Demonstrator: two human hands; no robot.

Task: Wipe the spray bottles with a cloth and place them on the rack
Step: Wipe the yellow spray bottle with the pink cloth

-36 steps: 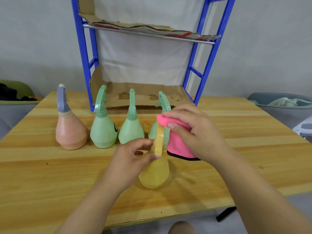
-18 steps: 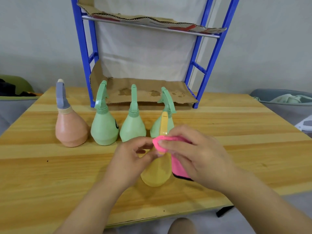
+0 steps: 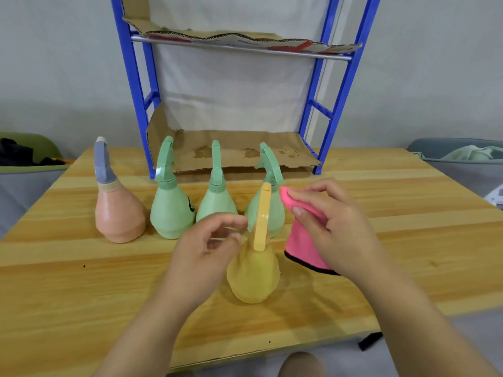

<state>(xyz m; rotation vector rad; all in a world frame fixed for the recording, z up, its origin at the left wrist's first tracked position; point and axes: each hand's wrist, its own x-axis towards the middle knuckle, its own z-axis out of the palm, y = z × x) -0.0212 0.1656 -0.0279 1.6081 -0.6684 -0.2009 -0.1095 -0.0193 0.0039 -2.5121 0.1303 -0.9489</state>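
A yellow spray bottle stands upright on the wooden table, in front of me. My left hand pinches its neck from the left with thumb and forefinger. My right hand grips a pink cloth just right of the yellow trigger head, the cloth hanging down beside the bottle. Behind stand three green spray bottles and a peach bottle with a grey-blue head, all in a row. The blue rack rises at the table's back.
Cardboard sheets line the rack's lower shelf and upper shelf; neither holds a bottle. A green-and-grey bin sits beyond the table's left edge, a grey one with fabric beyond the right. My knee shows below the front edge.
My right hand rubbed the pink cloth down the yellow trigger head to the neck, then lifted up and to the right, off the head. The left hand stayed at the neck.
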